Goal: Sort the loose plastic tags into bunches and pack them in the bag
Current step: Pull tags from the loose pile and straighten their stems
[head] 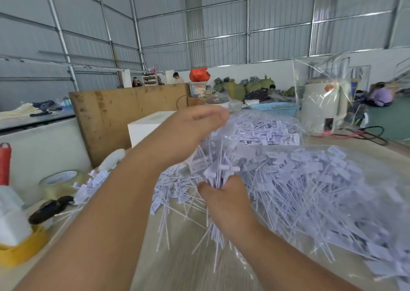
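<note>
A big heap of loose white plastic tags [310, 186] covers the wooden table [177, 257] from the middle to the right edge. My right hand [226, 204] grips a bunch of tags [218, 171] upright, heads up and thin tails hanging below the fist. My left hand [195, 129] hovers above the bunch, blurred, with its fingers bent over the tag heads. Whether it holds any tags cannot be told. A clear plastic bag [319, 95] stands open at the back right, with more tags [266, 133] lying at its mouth.
At the left edge sit a roll of clear tape [60, 181], a black object [50, 208], a yellow holder [22, 248] and a red handle [4, 164]. A white box [146, 126] and a plywood board [124, 113] stand behind. A blue basket [275, 109] and people are farther back.
</note>
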`<state>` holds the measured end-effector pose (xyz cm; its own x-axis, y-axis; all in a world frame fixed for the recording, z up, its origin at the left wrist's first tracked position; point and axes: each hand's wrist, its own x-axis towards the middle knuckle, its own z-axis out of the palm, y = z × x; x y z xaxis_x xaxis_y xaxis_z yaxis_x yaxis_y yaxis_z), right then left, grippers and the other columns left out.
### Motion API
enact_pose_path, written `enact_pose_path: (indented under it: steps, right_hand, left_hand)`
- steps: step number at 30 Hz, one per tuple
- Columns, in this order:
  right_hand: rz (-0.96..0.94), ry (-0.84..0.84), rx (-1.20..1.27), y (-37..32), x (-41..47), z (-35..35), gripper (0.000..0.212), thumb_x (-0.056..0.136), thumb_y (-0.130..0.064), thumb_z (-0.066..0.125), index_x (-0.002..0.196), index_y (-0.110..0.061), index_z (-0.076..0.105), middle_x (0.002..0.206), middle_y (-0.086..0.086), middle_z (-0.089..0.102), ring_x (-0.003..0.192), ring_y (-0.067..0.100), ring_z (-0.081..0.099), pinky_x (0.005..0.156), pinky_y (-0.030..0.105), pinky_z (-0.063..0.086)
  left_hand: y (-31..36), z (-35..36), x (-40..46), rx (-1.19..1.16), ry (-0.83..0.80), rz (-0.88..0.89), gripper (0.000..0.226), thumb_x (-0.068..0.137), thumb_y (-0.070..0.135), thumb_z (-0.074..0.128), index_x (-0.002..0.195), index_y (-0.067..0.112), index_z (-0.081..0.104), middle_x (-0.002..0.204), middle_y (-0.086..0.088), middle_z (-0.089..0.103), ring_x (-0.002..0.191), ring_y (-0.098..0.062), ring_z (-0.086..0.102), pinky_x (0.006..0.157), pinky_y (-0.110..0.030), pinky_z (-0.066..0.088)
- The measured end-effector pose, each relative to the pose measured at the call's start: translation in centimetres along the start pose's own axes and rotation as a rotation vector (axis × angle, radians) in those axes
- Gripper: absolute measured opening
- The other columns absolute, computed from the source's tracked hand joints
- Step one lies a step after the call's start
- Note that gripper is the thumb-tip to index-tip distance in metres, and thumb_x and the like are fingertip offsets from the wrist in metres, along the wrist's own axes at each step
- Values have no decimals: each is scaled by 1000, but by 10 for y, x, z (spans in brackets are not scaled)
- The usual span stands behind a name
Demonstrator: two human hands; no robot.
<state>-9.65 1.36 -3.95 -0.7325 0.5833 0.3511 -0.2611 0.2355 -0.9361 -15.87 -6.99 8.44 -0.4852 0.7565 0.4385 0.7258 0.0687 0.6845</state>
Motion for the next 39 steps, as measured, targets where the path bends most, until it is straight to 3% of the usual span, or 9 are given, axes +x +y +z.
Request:
enact_pose_path:
  steps: [6, 11, 15, 19, 22, 25, 29, 33, 39]
  right_hand:
    - [-24, 8, 4, 5, 3, 2, 20, 82, -15, 73, 63, -14, 66, 47, -8, 46, 41, 7, 41, 45, 19, 35]
    - [-18, 6, -26, 4, 5, 0, 22, 85, -17, 70, 65, -17, 63, 46, -9, 42, 40, 8, 37, 43, 20, 32]
    - [-61, -64, -86, -1, 2, -5, 57, 89, -16, 68, 39, -41, 56, 30, -18, 37, 27, 1, 38, 34, 7, 23]
    - [-106, -115, -63, 0, 1, -1, 15, 87, -12, 67, 75, -19, 66, 51, -19, 57, 43, -4, 51, 44, 6, 35]
    - [-118, -112, -37, 3, 2, -2, 19, 87, -10, 66, 72, -20, 60, 49, -21, 53, 42, -5, 49, 44, 6, 34]
    - [-108, -79, -25, 6, 1, -2, 27, 84, -8, 69, 67, -23, 56, 48, -20, 53, 42, -4, 48, 45, 7, 34]
    - [-63, -65, -20, 8, 2, -2, 20, 80, -5, 70, 71, -19, 59, 47, -16, 53, 40, -2, 46, 42, 10, 34]
    - [-43, -54, 10, 6, 2, -4, 22, 80, -6, 69, 63, -12, 56, 44, -14, 47, 36, -1, 38, 40, 12, 30]
    - [-24, -53, 7, 3, 1, 0, 7, 80, -11, 67, 85, -6, 66, 66, 12, 62, 52, 14, 50, 51, 28, 39]
  left_hand:
    - [-10, 15, 4, 171, 2, 60, 25, 99, 29, 51, 117, 43, 64, 74, 25, 60, 61, -8, 55, 56, -14, 39]
    - [-10, 13, 2, 179, 41, 99, 22, 94, 50, 52, 106, 40, 68, 100, 20, 66, 81, 8, 59, 70, -14, 44]
    - [-2, 4, 9, 38, 323, 212, 29, 93, 46, 59, 71, 31, 72, 109, 12, 63, 74, 2, 56, 67, -26, 42]
    - [6, 4, 16, -65, 594, 316, 31, 90, 31, 57, 79, 4, 65, 87, -10, 65, 76, -3, 55, 70, -7, 42]
    - [7, 7, 17, 78, 253, 171, 29, 98, 34, 54, 104, 10, 69, 69, 19, 63, 58, 9, 52, 57, -7, 41]
    - [1, 17, 13, 321, -13, 55, 36, 100, 33, 46, 101, 7, 72, 62, 9, 65, 32, 5, 39, 34, -8, 23]
    - [-3, 19, 3, 384, -13, 81, 30, 101, 30, 44, 91, 40, 71, 62, 33, 58, 49, 18, 48, 46, -6, 28]
    - [-2, 7, -2, 116, -2, 3, 47, 84, 67, 43, 117, 43, 67, 117, 29, 64, 98, 16, 57, 73, -12, 39]
    - [-7, 0, -2, 103, -28, -66, 69, 68, 85, 35, 122, 50, 61, 120, 33, 59, 74, 24, 51, 76, -21, 37]
